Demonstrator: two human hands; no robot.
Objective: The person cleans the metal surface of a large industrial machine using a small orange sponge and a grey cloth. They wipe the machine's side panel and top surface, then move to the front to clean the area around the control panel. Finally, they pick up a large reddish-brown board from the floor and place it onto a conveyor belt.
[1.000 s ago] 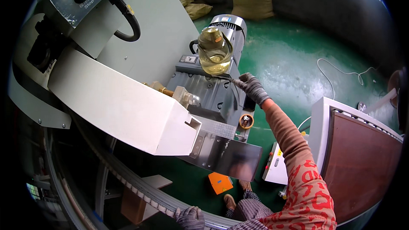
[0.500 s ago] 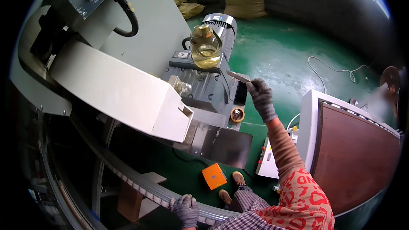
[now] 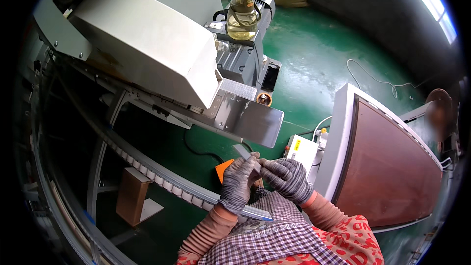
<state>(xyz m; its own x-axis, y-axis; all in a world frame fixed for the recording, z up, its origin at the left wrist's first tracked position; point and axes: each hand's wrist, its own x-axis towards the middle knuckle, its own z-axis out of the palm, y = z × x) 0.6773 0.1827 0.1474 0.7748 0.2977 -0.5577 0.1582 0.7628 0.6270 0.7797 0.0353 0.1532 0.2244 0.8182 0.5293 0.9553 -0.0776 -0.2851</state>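
Both of my hands, in striped grey work gloves, meet in front of my checked apron. My left hand (image 3: 238, 182) is closed around a flat grey strip (image 3: 241, 150), whose squared end sticks up past the fingers and slants to the upper left. My right hand (image 3: 287, 178) is closed, its fingertips at the strip's lower part beside the left fingers. Whatever the right fingers grip is hidden. Just beyond my hands lies the steel plate (image 3: 259, 123) of the machine.
A white machine housing (image 3: 147, 39) fills the upper left. A curved roller rail (image 3: 162, 181) runs up to my left forearm. At right stands a brown-topped table (image 3: 392, 167). A jar of pale liquid (image 3: 242, 22) sits on the motor. An orange box (image 3: 223, 169) is on the floor.
My left hand has left the roller rail and closed on the strip. My right hand has drawn back from beside the motor, where it held a thin blade-like tool, to meet the left.
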